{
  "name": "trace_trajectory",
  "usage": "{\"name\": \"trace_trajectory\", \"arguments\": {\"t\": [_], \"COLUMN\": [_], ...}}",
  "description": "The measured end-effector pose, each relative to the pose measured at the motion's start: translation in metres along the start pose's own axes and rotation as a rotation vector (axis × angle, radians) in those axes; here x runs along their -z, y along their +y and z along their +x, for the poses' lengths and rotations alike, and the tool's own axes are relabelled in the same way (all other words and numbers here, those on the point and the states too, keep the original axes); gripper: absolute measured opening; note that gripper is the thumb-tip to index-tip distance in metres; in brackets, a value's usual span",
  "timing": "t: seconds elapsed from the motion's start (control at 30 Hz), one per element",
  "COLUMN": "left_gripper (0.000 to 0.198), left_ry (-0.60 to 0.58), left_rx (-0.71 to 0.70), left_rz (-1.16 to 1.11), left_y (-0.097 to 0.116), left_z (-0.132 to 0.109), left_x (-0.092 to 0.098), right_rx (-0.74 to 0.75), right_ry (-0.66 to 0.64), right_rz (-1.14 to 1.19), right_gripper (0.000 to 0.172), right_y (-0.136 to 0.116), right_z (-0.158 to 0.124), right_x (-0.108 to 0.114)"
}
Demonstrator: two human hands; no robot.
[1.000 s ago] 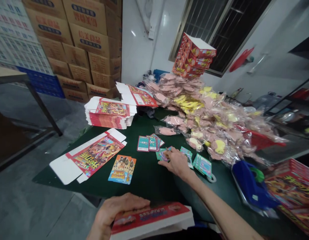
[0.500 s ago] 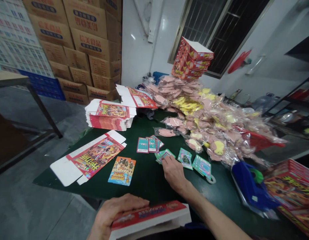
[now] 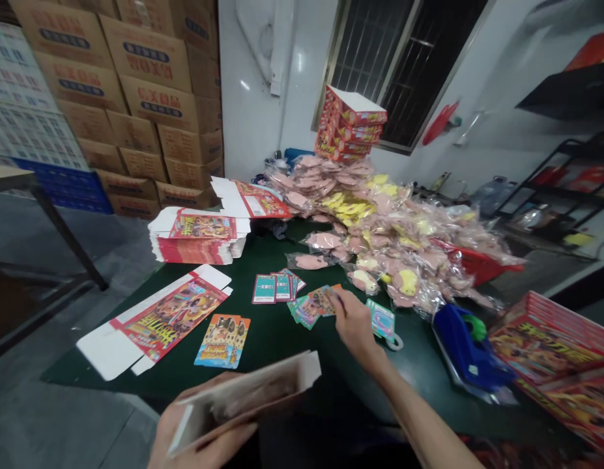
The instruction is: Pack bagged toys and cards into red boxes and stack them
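My left hand (image 3: 216, 449) grips a small open carton (image 3: 262, 389) at the lower edge, with its open side and pale inside turned up toward me. The fingers of my right hand (image 3: 355, 326) are closed at the right edge of some fanned picture cards (image 3: 309, 306), green and orange. A pile of green-edged cards (image 3: 381, 319) lies right of that hand, by a white ring (image 3: 395, 342). Behind the fan rest teal cards with purple borders (image 3: 276, 288). Orange and blue cards (image 3: 222, 341) lie at the left, beside a flattened red carton (image 3: 172, 316).
Stacked flat cartons (image 3: 199, 234) stand at the table's left rear. Bagged pink and yellow soft pieces (image 3: 360, 215) heap across the back, with red boxes (image 3: 350, 124) behind. A blue tape dispenser (image 3: 470, 355) and red printed boxes (image 3: 550, 345) are at the right.
My right hand has moved right, from the left green cards to where the middle pile lay. My left hand has tilted the carton, so its open side now shows. The view has shifted slightly.
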State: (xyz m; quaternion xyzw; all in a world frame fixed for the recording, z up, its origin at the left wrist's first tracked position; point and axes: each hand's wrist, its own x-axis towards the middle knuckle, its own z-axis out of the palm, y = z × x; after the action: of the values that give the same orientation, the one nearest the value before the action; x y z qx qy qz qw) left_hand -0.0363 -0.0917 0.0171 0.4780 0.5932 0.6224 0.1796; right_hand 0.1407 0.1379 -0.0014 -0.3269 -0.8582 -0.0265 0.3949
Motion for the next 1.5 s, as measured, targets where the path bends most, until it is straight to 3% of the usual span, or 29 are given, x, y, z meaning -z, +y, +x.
{"name": "trace_trajectory", "arguments": {"t": [0.13, 0.23, 0.37, 0.47, 0.53, 0.63, 0.73, 0.83, 0.97, 1.1, 1.33, 1.43, 1.5], "left_gripper": [0.020, 0.025, 0.026, 0.022, 0.016, 0.013, 0.014, 0.016, 0.022, 0.025, 0.021, 0.039, 0.055], "left_ry": [-0.009, 0.002, -0.179, -0.303, -0.334, -0.366, -0.395, -0.353, -0.270, -0.270, -0.267, -0.237, -0.123], "left_rx": [-0.081, -0.080, -0.044, 0.023, 0.048, 0.034, 0.037, 0.036, 0.040, 0.068, 0.091, 0.061, -0.006], "left_rz": [0.118, 0.069, -0.083, -0.126, -0.129, -0.109, -0.105, -0.125, -0.150, -0.227, -0.257, -0.290, -0.335], "left_y": [0.000, -0.001, -0.001, -0.005, -0.007, -0.010, -0.009, -0.010, -0.011, -0.013, -0.017, -0.015, -0.012], "left_z": [0.011, 0.021, 0.033, 0.035, 0.033, 0.029, 0.028, 0.030, 0.030, 0.029, 0.026, 0.022, 0.019], "left_x": [-0.004, -0.016, -0.042, -0.056, -0.059, -0.058, -0.056, -0.057, -0.060, -0.060, -0.060, -0.061, -0.062], "right_rx": [-0.302, -0.520, -0.482, -0.328, -0.220, -0.119, -0.005, 0.189, 0.415, 0.352, 0.301, 0.281, 0.283], "right_ry": [0.210, 0.385, 0.503, 0.374, 0.269, 0.345, 0.282, 0.189, 0.201, 0.218, 0.010, -0.063, -0.073], "right_rz": [0.305, 0.691, 0.852, 0.833, 0.790, 0.625, 0.423, 0.280, 0.094, -0.035, -0.112, -0.012, 0.081], "right_gripper": [0.039, 0.032, 0.028, 0.035, 0.040, 0.050, 0.041, 0.033, 0.035, 0.024, 0.020, 0.013, 0.012], "right_y": [0.017, 0.008, -0.026, -0.057, -0.074, -0.086, -0.084, -0.079, -0.079, -0.086, -0.095, -0.094, -0.092], "right_z": [0.012, 0.011, 0.004, -0.003, -0.007, -0.009, -0.010, -0.010, -0.011, -0.017, -0.019, -0.013, -0.013], "right_x": [0.034, 0.077, 0.138, 0.159, 0.158, 0.143, 0.131, 0.127, 0.119, 0.101, 0.090, 0.091, 0.090]}}
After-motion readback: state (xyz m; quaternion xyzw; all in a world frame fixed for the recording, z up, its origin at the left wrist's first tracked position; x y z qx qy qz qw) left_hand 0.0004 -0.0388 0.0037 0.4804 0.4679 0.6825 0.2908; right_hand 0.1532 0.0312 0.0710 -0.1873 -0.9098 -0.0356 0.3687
